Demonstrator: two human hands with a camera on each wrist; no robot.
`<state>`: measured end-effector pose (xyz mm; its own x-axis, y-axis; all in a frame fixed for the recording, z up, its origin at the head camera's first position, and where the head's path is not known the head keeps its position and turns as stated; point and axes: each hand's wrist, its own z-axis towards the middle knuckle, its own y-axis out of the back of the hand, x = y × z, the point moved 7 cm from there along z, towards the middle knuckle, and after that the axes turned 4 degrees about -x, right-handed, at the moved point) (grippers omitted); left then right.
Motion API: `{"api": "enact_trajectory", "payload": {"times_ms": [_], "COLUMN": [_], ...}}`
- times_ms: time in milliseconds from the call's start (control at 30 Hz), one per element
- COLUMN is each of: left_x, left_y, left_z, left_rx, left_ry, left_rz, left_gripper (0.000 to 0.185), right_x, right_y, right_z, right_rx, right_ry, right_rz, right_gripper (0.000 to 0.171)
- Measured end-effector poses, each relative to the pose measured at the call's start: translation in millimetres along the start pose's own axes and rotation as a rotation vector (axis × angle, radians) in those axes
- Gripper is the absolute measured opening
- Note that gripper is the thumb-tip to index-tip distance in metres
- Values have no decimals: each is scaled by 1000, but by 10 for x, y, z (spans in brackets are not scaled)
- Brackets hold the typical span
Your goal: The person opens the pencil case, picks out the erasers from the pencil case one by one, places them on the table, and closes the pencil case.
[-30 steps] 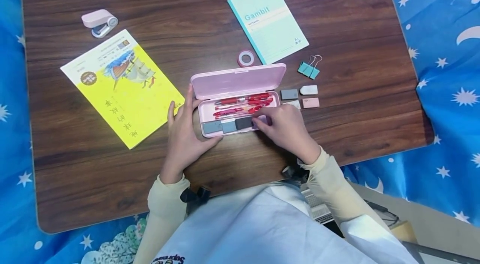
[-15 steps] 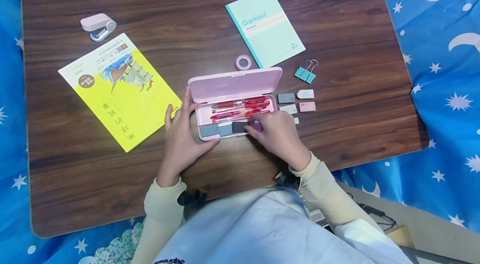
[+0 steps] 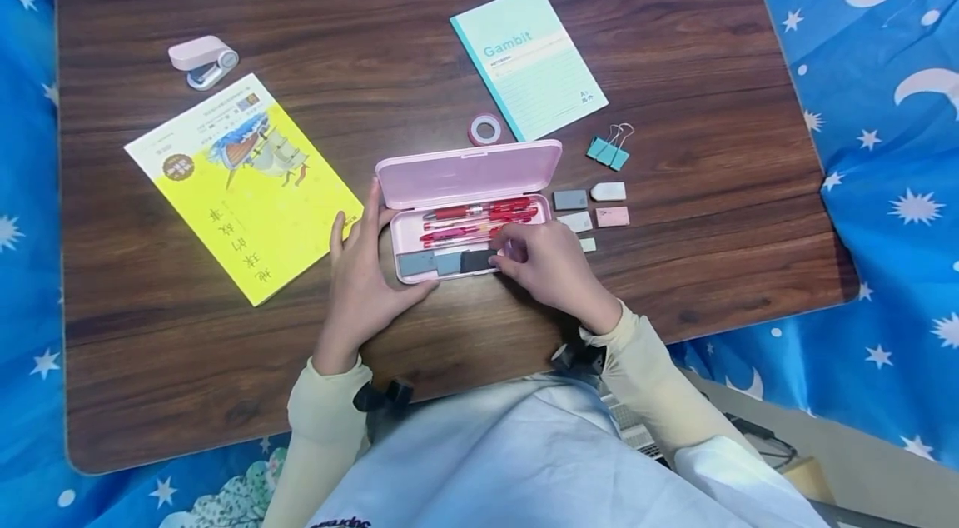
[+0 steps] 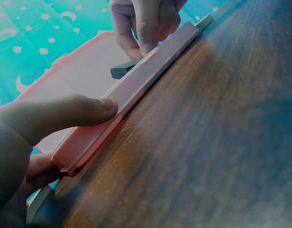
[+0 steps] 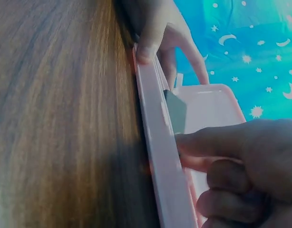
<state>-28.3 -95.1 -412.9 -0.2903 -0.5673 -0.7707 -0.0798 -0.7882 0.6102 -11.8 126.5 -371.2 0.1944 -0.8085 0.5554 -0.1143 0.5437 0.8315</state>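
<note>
An open pink pencil case (image 3: 397,238) stands in front of me, its lid raised at the back. My left hand (image 3: 360,282) grips the left end, thumb on the front wall and fingers round the side. Several red pens (image 3: 479,211) lie in the rear part. Along the front sit a grey-blue eraser (image 3: 416,264), a lighter blue eraser (image 3: 449,263) and a black eraser (image 3: 475,261). My right hand (image 3: 550,261) pinches the black eraser between thumb and index finger. In the left wrist view, this dark eraser (image 4: 123,70) pokes up above the front wall.
Right of the case lie a grey eraser (image 3: 570,200), a pink eraser (image 3: 613,216) and several white ones. Behind are a teal binder clip (image 3: 608,153), a tape roll (image 3: 484,129) and a mint notebook (image 3: 532,66). A yellow book (image 3: 247,195) and a pink stapler (image 3: 204,62) lie left.
My right hand has shifted slightly left with the black eraser, uncovering a small white eraser beside it. The left hand keeps its grip. The head view has moved a little.
</note>
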Motion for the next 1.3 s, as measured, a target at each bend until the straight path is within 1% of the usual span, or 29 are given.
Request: {"api": "enact_trajectory", "payload": {"times_ms": [100, 200, 267, 333, 367, 467, 567, 633, 700, 800, 900, 967, 1067, 1200, 1300], "left_x": [10, 24, 30, 34, 35, 43, 49, 50, 53, 48, 36, 22, 4, -5, -17], "left_y": [-2, 9, 18, 29, 36, 60, 82, 91, 94, 91, 84, 78, 62, 25, -1], "left_z": [-14, -25, -32, -39, -44, -59, -60, -53, -44, -36, -26, -18, -4, 3, 6], "left_rx": [-4, -7, -7, -9, -11, -21, -30, -31, -31, -27, -27, -26, -23, -10, 1], "left_ry": [-1, -1, 4, 8, 10, 10, 6, 5, 6, 9, 6, 4, 3, 6, 4], "left_rz": [-6, -10, -17, -23, -28, -31, -27, -26, -28, -34, -35, -34, -33, -36, -36], "left_gripper": [140, 140, 140, 139, 139, 139, 139, 139, 139, 139, 140, 140, 140, 139, 140], "right_x": [-58, -124, -206, -324, -395, -634, -899, -1077, -1222, -1359, -1420, -1439, -1463, -1477, -1477], "right_y": [40, 147, 268, 431, 521, 786, 963, 1016, 1022, 982, 935, 916, 901, 904, 920], "right_z": [-23, -56, -92, -138, -165, -259, -354, -410, -445, -457, -458, -461, -488, -527, -556], "right_rx": [-20, -27, -37, -62, -74, -75, -8, 59, 117, 176, 181, 169, 139, 111, 90], "right_ry": [-32, -81, -127, -178, -200, -264, -328, -376, -418, -437, -448, -458, -503, -536, -529], "right_rz": [200, 385, 462, 509, 515, 471, 394, 348, 323, 275, 230, 194, 175, 135, 90], "right_gripper": [5, 6, 8, 9, 9, 9, 8, 8, 8, 8, 9, 9, 8, 10, 11]}}
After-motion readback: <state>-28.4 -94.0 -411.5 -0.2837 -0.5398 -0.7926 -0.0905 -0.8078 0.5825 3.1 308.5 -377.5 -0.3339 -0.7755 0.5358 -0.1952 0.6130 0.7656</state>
